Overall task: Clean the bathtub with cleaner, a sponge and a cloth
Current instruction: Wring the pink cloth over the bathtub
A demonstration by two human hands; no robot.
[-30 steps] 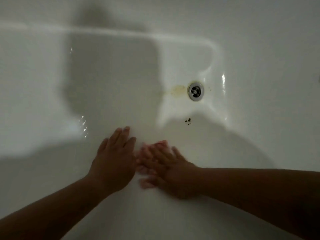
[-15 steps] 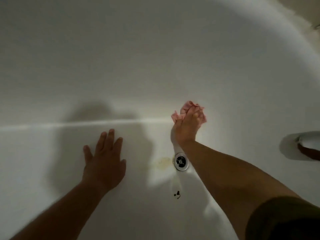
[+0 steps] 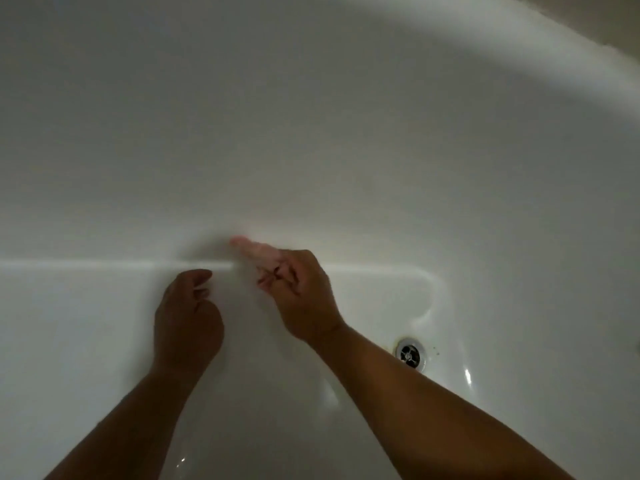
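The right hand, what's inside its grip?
A pink cloth sticks out past the right hand, blurred, near the bathtub wall. The curled fingers hide the rest. No sponge shows.

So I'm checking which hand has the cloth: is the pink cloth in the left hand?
No, the pink cloth is bunched in the right hand; the left hand is curled and empty.

Both hands inside bathtub (image 3: 104, 323). Left hand (image 3: 187, 320) left of right hand (image 3: 301, 296), apart. Cloth (image 3: 256, 251) in right hand, against far wall. Drain (image 3: 410, 353) right of right forearm.
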